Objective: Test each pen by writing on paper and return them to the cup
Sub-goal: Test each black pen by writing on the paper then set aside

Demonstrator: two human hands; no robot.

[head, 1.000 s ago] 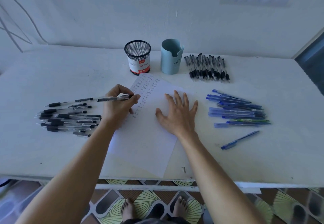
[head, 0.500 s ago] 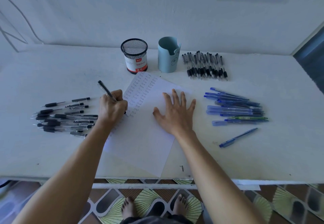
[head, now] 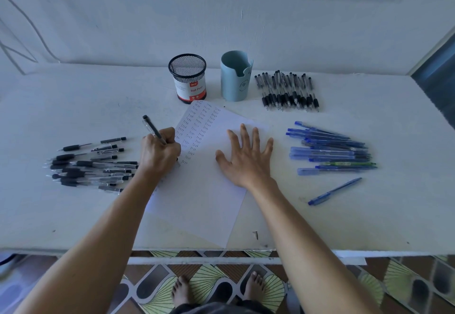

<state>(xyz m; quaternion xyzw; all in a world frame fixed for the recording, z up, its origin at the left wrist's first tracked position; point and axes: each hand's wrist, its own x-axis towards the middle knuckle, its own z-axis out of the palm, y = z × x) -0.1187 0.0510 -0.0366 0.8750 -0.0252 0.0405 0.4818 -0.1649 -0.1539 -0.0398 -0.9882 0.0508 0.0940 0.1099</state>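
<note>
- Black-capped clear-barrelled pen point(head: 154, 129): a second ago it lay level in the left hand point(head: 160, 152) above the left edge of the white sheet of paper point(head: 204, 203). It has since been swung up into a writing grip, cap slanting away from the person and tip down on the sheet's left column, just under the lowest handwritten "Test".
- That puts this pen at the start of its written test. No new word shows under the tip yet, and the trip back to a cup is still to come.
- The left hand is clenched round the barrel, fingers and thumb curled tight low on it, the heel resting at the sheet's left edge.
- The right hand point(head: 246, 158) has barely shifted: it lies flat, fingers straight and spread, palm pressing the sheet's right half to keep it from sliding. It holds nothing.
- Beyond the sheet's far edge stand the black wire-mesh cup with a red-and-white label point(head: 187, 77) and the pale blue plastic cup point(head: 235, 77); no pens show in either.
- Left of the sheet lies a heap of black-gripped pens point(head: 91, 166); right of it a bundle of blue pens point(head: 332, 151), and farther back a row of black pens point(head: 288, 92).
</note>
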